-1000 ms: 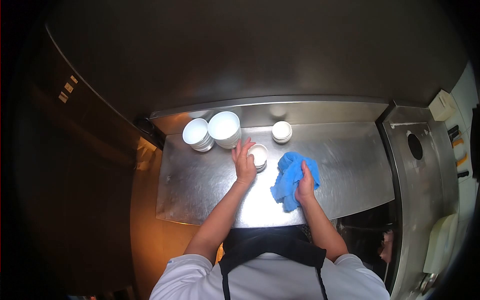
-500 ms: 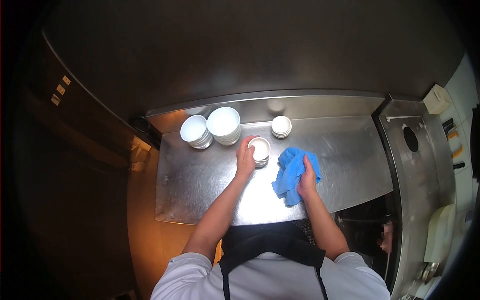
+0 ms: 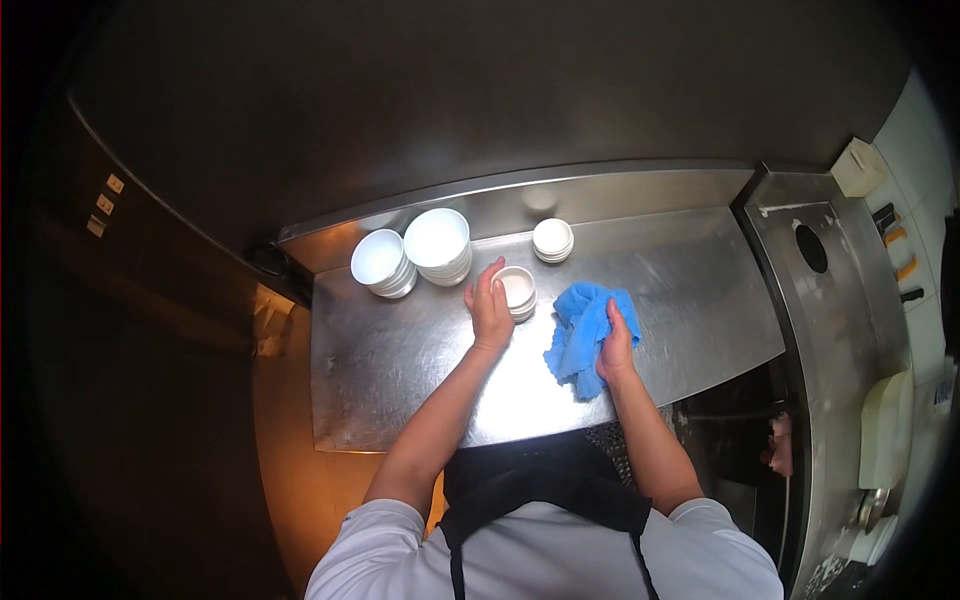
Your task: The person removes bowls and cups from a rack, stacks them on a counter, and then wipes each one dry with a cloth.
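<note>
Beside a short stack of small white bowls (image 3: pixel 516 288), my left hand (image 3: pixel 488 310) has its fingers extended along the stack's left side. My right hand (image 3: pixel 615 345) holds a crumpled blue cloth (image 3: pixel 580 335) over the steel worktop (image 3: pixel 380 360). Another short stack of small white bowls (image 3: pixel 553 240) stands farther back, near the raised rear edge. Two taller stacks of larger white bowls, one on the left (image 3: pixel 382 262) and one next to it (image 3: pixel 438 245), stand at the back left.
A steel counter with a round dark hole (image 3: pixel 811 248) adjoins the worktop on the right. Knives with orange and black handles (image 3: pixel 902 255) are at the far right wall, near a white box (image 3: pixel 859 168). A dark wall rises behind the worktop.
The fingers of my left hand have loosened from the rim of the small bowl stack and straightened beside it. The camera view has shifted slightly. The blue cloth remains in my right hand.
</note>
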Demonstrator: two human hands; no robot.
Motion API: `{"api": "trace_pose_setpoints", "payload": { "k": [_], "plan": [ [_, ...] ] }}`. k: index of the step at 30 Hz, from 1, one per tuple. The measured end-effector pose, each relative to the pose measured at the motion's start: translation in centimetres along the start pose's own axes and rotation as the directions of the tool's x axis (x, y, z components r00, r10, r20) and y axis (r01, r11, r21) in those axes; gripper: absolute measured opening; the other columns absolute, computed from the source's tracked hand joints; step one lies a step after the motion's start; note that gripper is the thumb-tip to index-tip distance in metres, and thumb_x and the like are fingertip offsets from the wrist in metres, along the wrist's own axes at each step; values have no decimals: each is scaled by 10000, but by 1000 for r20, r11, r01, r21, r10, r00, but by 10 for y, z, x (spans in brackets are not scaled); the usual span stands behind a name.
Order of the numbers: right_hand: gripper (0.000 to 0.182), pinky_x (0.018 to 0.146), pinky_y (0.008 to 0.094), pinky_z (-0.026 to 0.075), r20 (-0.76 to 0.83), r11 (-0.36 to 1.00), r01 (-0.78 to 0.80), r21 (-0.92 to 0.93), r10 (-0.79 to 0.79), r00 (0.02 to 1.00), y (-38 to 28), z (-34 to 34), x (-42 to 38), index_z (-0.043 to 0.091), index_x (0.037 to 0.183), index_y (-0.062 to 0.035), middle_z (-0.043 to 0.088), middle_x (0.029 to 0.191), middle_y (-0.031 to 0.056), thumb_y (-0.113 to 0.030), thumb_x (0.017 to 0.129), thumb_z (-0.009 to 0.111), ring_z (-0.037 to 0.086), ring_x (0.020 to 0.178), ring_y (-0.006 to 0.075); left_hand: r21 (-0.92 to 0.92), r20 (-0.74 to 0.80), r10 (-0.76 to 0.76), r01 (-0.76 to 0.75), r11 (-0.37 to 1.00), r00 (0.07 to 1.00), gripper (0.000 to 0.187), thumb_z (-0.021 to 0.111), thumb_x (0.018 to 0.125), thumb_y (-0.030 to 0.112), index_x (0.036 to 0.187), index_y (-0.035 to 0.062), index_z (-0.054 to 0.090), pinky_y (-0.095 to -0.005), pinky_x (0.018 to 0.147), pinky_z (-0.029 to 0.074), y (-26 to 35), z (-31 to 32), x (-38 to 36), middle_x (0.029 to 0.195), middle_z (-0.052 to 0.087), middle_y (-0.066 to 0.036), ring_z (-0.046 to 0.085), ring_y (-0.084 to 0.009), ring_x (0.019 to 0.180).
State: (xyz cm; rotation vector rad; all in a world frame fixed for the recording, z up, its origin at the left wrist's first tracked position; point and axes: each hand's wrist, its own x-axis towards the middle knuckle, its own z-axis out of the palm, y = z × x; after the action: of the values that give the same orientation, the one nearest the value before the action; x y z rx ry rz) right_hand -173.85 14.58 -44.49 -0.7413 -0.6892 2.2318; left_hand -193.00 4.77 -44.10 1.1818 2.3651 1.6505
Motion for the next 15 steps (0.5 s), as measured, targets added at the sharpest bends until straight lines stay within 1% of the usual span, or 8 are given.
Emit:
{"api": "trace_pose_setpoints", "payload": {
  "k": [4,5,7,8,11,12,13,15],
  "plan": [
    [496,949,377,500,-17,996,-16,91,18,1000,-1,1,-5,611,1205,-5,673,1141,128,-437,997,485,649,1028,250,-130,-117,40,-55,990,992,328,402,1002,149,1284,32,522,-363,1032,399,3,-5,17,1242,624,-135,588,-257,1094],
    [491,947,377,499,-33,996,5,92,-2,999,0,1,-6,612,1197,-6,674,1132,127,-435,997,485,649,1020,249,-328,-83,-38,9,945,996,320,406,1000,134,1278,26,520,-361,1009,419,10,-8,18,1220,629,-137,593,-253,1087],
    [481,942,378,498,-62,995,43,91,-37,997,2,1,-7,616,1183,-8,676,1112,124,-431,996,483,650,1003,246,-665,29,-173,149,732,984,305,412,995,106,1265,12,517,-355,965,461,36,-21,19,1176,639,-140,604,-244,1075],
    [467,940,376,497,-113,990,108,91,-97,989,4,3,-9,617,1172,-8,674,1107,126,-419,998,480,648,1000,244,-734,117,-293,281,618,949,318,425,1010,200,1256,22,519,-436,996,459,43,-24,16,1179,622,-160,594,-300,1130],
    [429,938,374,491,-203,954,300,2,-293,934,10,18,-22,621,1144,-3,667,1098,131,-381,1001,476,639,1004,243,-819,559,-465,543,-185,686,404,421,1013,336,1262,33,515,-553,1000,452,85,-47,0,1220,596,-187,573,-353,1165],
    [420,940,374,488,-188,928,367,-71,-373,908,11,25,-29,622,1135,3,664,1100,133,-368,1000,478,635,1013,246,-784,618,-426,558,-271,661,500,395,1003,444,1267,38,519,-642,981,435,83,-47,-6,1253,573,-203,556,-391,1163],
    [410,943,375,484,-167,892,429,-141,-449,878,13,31,-38,623,1127,8,661,1101,135,-354,999,480,630,1022,249,-786,615,-396,570,-240,681,492,387,1007,436,1259,37,526,-628,983,438,78,-46,-12,1256,575,-200,555,-379,1170],
    [414,948,389,480,81,766,392,-509,-411,908,21,34,-60,594,1169,32,649,1132,145,-332,993,505,624,1032,258,-785,615,-336,594,-176,713,477,371,1016,419,1245,36,541,-599,988,444,69,-41,-24,1262,577,-193,552,-354,1183]
  ]
}}
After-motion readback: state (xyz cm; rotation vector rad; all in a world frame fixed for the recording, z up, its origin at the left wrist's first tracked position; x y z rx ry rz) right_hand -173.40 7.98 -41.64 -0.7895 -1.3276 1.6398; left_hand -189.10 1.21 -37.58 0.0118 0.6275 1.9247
